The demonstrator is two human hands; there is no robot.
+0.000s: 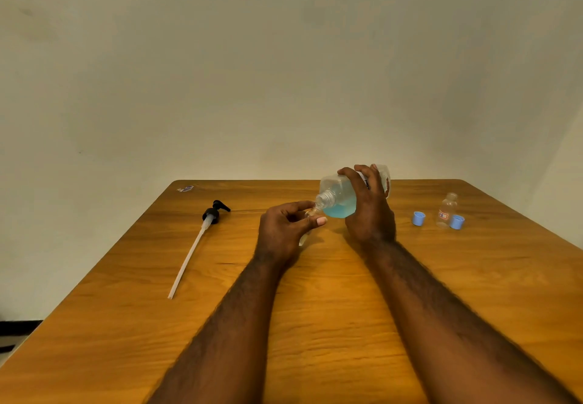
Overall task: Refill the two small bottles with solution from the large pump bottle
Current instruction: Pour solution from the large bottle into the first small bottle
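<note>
The big bottle (pixel 339 197) is tipping its open neck onto a small bottle (pixel 307 225) over the table (pixel 315 309), right hand (pixel 370 211) gripping it, left hand (pixel 284 230) pinching the small one. Another small bottle (pixel 447 209) is standing between two blue caps (pixel 419 218); the pump (pixel 205 230) is lying left.

small bottle in left grip (pixel 304 237): mostly hidden behind the left hand (pixel 285 230); only the mouth and a sliver of the base are seen; fill level cannot be told.
large bottle (pixel 339 197): middle and label covered by the right hand (pixel 370 211); printed text unreadable.
stream of solution: too small to be made out at the two touching mouths.
second small bottle (pixel 446 209): red-edged label too small to be read; base partly hidden by a blue cap (pixel 457 222).
scrap at far desk (pixel 315 293) corner (pixel 185 188): too small to be identified.
forearms: cut off by the bottom edge.
desk: near corners cut off by the frame.
</note>
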